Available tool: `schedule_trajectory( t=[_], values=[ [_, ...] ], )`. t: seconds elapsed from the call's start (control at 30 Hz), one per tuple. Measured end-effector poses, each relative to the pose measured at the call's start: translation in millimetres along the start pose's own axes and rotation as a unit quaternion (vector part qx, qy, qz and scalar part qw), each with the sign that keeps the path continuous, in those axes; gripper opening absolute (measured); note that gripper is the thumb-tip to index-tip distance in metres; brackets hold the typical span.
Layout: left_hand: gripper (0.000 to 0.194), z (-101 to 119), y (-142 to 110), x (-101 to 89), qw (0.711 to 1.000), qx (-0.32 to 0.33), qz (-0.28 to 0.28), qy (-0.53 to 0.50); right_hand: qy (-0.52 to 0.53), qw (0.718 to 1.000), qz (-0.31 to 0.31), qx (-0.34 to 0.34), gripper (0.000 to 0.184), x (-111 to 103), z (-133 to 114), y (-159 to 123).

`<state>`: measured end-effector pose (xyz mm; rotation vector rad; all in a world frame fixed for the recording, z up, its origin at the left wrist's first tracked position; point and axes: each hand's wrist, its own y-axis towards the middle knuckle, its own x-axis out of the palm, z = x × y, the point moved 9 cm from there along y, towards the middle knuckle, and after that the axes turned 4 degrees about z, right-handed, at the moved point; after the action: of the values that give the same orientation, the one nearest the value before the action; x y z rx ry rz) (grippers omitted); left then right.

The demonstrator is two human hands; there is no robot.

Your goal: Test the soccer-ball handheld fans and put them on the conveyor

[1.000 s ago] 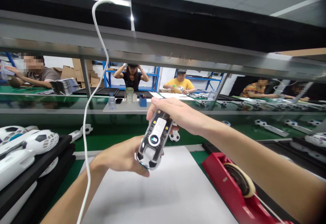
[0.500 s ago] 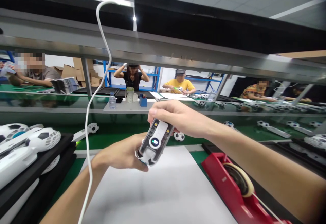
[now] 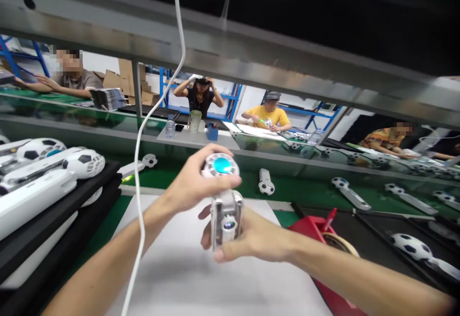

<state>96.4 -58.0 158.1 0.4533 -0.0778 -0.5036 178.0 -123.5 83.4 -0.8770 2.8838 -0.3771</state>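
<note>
A handheld fan with a football-patterned head (image 3: 222, 165) is held upright in front of me, above a white sheet (image 3: 172, 268). My left hand (image 3: 192, 179) grips its round head, which has a bright blue centre facing me. Around the body below, where a small lit display (image 3: 229, 225) shows, my right hand (image 3: 251, 234) is closed with the thumb across the lower end. The digits on the display are too blurred to read.
Similar fans (image 3: 82, 162) are stacked on black trays at left. Another fan (image 3: 266, 181) lies on the green belt ahead, with more to the right. A red tape dispenser (image 3: 309, 232) stands at right; a white cable (image 3: 140, 210) hangs at left. Co-workers (image 3: 268, 117) sit across.
The fan has turned from tilted to upright, its blue centre now facing me. My left hand has risen to the head; my right hand has lowered to the body. The view has shifted.
</note>
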Motion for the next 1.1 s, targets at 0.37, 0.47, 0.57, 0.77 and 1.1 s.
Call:
schedule_trajectory(
  t=[0.37,0.47,0.57,0.77,1.1],
  values=[
    [0.041,0,11,-24.3,0.995,0.05,0.041,0.071,0.118,0.993,0.017,-0.024,0.055,11,-4,25],
    [0.042,4,11,-26.7,0.994,0.066,0.038,0.081,0.116,0.993,0.016,-0.013,0.056,14,-2,27],
    [0.042,6,11,-26.4,0.994,0.07,0.036,0.079,0.11,0.994,0.018,-0.015,0.059,15,-1,29],
    [0.048,14,10,-41.9,0.987,0.109,0.09,0.074,0.036,0.997,0.038,-0.057,0.051,-2,-16,21],
    [0.043,-26,15,-4.7,0.991,0.057,-0.045,0.113,-0.484,0.761,0.295,-0.315,0.027,-50,-180,-42]
  ],
)
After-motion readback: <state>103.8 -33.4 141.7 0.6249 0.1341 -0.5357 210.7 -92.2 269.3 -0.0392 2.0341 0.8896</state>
